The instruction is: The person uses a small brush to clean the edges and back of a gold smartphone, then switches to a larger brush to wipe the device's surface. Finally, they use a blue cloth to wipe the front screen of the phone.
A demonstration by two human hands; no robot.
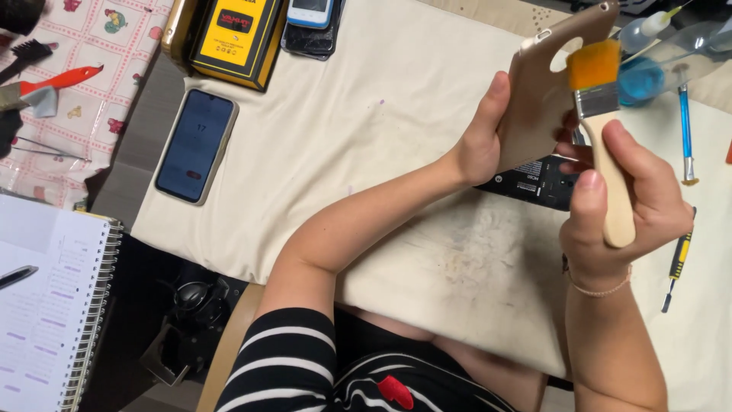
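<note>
Our left hand (pixel 488 141) grips the gold plastic phone back cover (pixel 545 91), raised above the cream cloth mat (pixel 396 114) at far right. Our right hand (pixel 621 202) clasps the wooden-handled flat brush with orange bristles (pixel 602 114); we judge light strokes with the cover held steady work best.

Left hand (pixel 488 130) raised with its thumb up, right hand (pixel 621 202) curled shut, both forearms reaching forward.

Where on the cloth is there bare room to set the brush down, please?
The cloth lies bare between the phone at its left edge and the left hand, and again below that forearm. It is crowded at the top by the yellow box and at the right by the screwdrivers.
</note>
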